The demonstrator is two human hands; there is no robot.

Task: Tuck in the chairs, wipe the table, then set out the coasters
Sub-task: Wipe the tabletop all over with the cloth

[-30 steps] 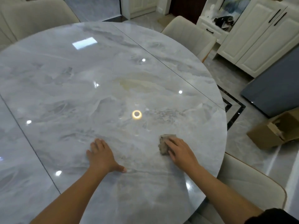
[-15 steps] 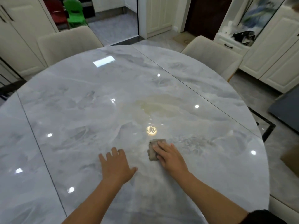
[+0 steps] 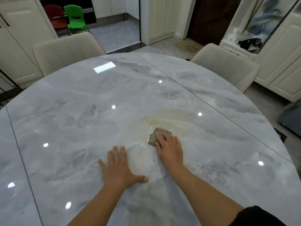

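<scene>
A round grey marble table [image 3: 78, 121] fills the view. My right hand [image 3: 170, 148] presses a small grey-brown cloth [image 3: 154, 136] flat on the tabletop near its middle, at the edge of a yellowish patch [image 3: 172, 119]. My left hand [image 3: 119, 168] lies flat on the table with fingers spread, a little left of and nearer than the cloth, holding nothing. Two cream upholstered chairs stand against the far rim: one at the back left [image 3: 65, 51], one at the back right [image 3: 226, 66]. No coasters are in view.
White cabinets [image 3: 280, 66] line the right wall, with a black bag [image 3: 250, 44] on a low shelf. A green child's chair [image 3: 74, 20] and a red one [image 3: 54, 17] stand beyond the doorway at back left. A dark object [image 3: 291, 118] sits on the floor at right.
My right hand has slid the cloth away from me toward the table's middle, up to the yellowish patch. My left hand stays flat on the table. The camera has tilted up, showing more of the room.
</scene>
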